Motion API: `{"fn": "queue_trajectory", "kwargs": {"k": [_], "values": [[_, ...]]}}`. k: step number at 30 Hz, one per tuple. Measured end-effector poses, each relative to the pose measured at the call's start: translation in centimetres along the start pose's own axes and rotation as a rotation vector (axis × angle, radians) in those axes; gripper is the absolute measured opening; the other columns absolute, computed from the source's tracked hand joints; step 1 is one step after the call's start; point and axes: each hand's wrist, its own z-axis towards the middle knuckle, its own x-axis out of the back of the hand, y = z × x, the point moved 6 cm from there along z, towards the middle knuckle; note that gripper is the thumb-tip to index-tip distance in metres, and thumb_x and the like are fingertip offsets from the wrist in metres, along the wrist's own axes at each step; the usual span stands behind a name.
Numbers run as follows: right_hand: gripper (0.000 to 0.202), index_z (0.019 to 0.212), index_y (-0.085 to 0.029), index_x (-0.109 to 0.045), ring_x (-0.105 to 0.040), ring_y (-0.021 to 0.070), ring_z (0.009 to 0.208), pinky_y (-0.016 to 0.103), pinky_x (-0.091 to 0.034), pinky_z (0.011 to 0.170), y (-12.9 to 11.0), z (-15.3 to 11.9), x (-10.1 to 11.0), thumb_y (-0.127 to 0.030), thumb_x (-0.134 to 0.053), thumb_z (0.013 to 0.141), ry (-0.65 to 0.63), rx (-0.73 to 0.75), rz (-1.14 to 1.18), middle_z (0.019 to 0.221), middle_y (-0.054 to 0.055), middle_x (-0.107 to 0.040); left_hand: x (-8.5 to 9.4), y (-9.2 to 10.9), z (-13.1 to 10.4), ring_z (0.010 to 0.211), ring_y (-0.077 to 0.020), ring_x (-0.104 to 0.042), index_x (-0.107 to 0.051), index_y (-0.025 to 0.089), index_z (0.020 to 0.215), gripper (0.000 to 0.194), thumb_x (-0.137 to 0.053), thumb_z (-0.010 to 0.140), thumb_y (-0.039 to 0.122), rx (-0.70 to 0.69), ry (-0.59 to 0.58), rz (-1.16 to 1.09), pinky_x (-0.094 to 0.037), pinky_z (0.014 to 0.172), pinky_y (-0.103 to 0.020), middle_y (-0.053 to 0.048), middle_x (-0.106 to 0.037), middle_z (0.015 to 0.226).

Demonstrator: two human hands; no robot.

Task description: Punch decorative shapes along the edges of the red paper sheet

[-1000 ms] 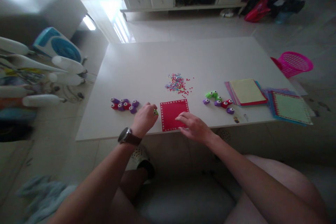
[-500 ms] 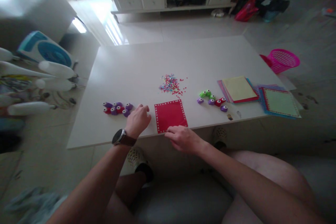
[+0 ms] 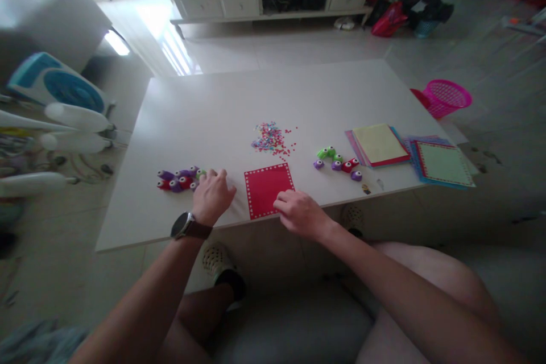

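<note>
A red square sheet of paper (image 3: 267,185) with a row of small white cut-outs along its edges lies at the table's near edge. My right hand (image 3: 301,213) rests over its lower right corner, fingers curled together; whatever they grip is hidden. On the left, my left hand (image 3: 213,196), wearing a watch (image 3: 182,225), is over the right end of a cluster of small purple and red craft punches (image 3: 176,185). Its thumb is apart from its fingers. Beside the fingertips stands a green punch (image 3: 200,173), partly covered by the hand.
Tiny coloured paper bits (image 3: 271,139) lie scattered beyond the red sheet. More green, purple and red punches (image 3: 336,165) stand to the right. Farther right are a stack of coloured paper (image 3: 377,145) and a pile of punched sheets (image 3: 443,165). A pink basket (image 3: 447,98) stands off the table.
A green punch now shows at the right end of the left cluster. My left hand's fingers have spread. My right hand has shifted along the sheet's lower edge to its right corner.
</note>
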Motion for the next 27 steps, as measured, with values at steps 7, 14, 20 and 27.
{"fn": "queue_trajectory", "kwargs": {"k": [7,14,20,27], "values": [[0.029,0.12,-0.011,-0.067,-0.059,0.0344,0.117,0.044,-0.046,0.101,12.9,-3.4,6.5,-0.026,-0.057,0.097,0.136,-0.754,-0.234,0.123,0.022,-0.066,-0.2,7.4,-3.9,0.117,-0.0294,-0.06,-0.064,0.017,0.115,0.022,-0.056,0.095,0.02,-0.385,0.012,-0.257,-0.053,0.101,-0.041,-0.014,-0.066,0.121],[0.035,0.126,-0.009,-0.065,-0.063,0.0352,0.12,0.044,-0.046,0.1,16.2,-5.8,5.1,-0.024,-0.053,0.097,-0.094,-0.888,-0.237,0.129,0.025,-0.066,-2.0,10.4,-6.6,0.127,-0.0272,-0.062,-0.063,0.021,0.117,0.027,-0.059,0.091,0.012,-0.64,-0.086,-0.384,-0.054,0.108,-0.042,-0.011,-0.069,0.132],[0.03,0.124,-0.014,-0.066,-0.068,0.0299,0.115,0.037,-0.049,0.091,16.5,-5.7,3.5,-0.015,-0.058,0.095,-0.182,-0.804,-0.116,0.127,0.019,-0.07,-2.7,11.1,-7.2,0.147,-0.0254,-0.051,-0.06,0.019,0.13,0.044,-0.054,0.09,0.003,-0.712,-0.111,-0.412,-0.045,0.123,-0.045,-0.013,-0.061,0.152],[0.01,0.1,-0.017,-0.07,-0.069,0.0256,0.102,0.032,-0.047,0.084,14.0,-4.0,2.4,-0.017,-0.067,0.09,-0.203,-0.661,0.018,0.11,0.013,-0.075,-2.5,11.3,-7.0,0.12,-0.0285,-0.06,-0.063,0.019,0.115,0.028,-0.059,0.09,0.007,-0.625,-0.118,-0.266,-0.055,0.104,-0.044,-0.011,-0.067,0.121]]}}
